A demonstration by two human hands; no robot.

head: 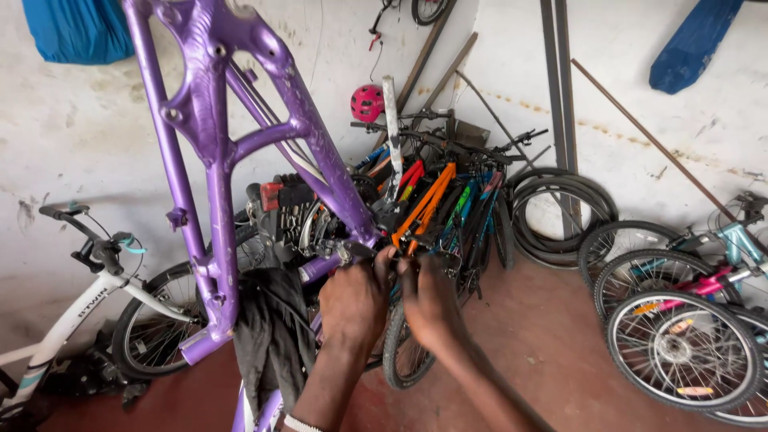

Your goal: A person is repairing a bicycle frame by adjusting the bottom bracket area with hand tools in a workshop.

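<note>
A purple bicycle frame [216, 136] stands upended in front of me, its tubes running from the top left down to the centre. My left hand [352, 300] grips the frame's lower end, where a small metal part [346, 252] sticks out. My right hand [428, 300] is closed right beside it, fingertips meeting the left hand's at that same spot. What the right fingers hold is hidden. A dark cloth [272, 336] hangs over the frame below my left hand.
A white bicycle [80, 312] leans at the left wall. Several bicycles [448, 200] and a pink helmet [367, 102] crowd the corner behind. Loose tyres [560, 208] lean on the wall; more wheels [680, 344] stand at the right on the red floor.
</note>
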